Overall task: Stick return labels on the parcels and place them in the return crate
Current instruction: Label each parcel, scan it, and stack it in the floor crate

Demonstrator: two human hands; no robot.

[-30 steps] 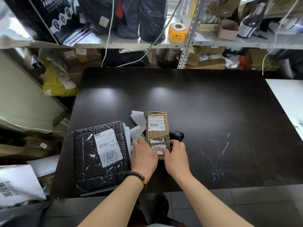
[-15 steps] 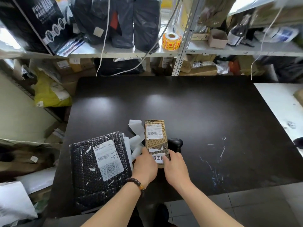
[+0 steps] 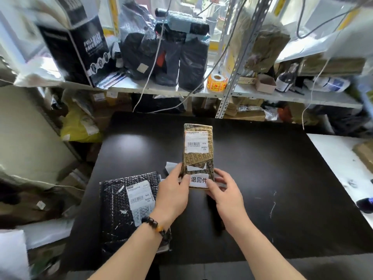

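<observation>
Behind the worktop [image 3: 262, 178]: metal shelf rack [image 3: 141, 90] carrying a black face-mask box [image 3: 80, 49], black bags [image 3: 161, 53] and an orange sticker roll [image 3: 217, 82]. Worktop surface is black, with scuffs at right.

Black bubble-wrap parcel [image 3: 121, 209] lies flat at the near-left corner, shipping label facing up; the left forearm crosses its right edge.

Gold patterned parcel [image 3: 198, 160] is held over the worktop centre, long axis pointing away. Cannot tell whether its far end touches the surface.

Left hand [image 3: 173, 190] grips its near-left edge, thumb on top. Right hand [image 3: 226, 190] grips the near-right edge, thumb on top, fingers hidden behind.

White return label [image 3: 198, 180] sits on the parcel's near end, between the thumbs. White paper scraps [image 3: 170, 166] lie just left, partly hidden by the left hand.
</observation>
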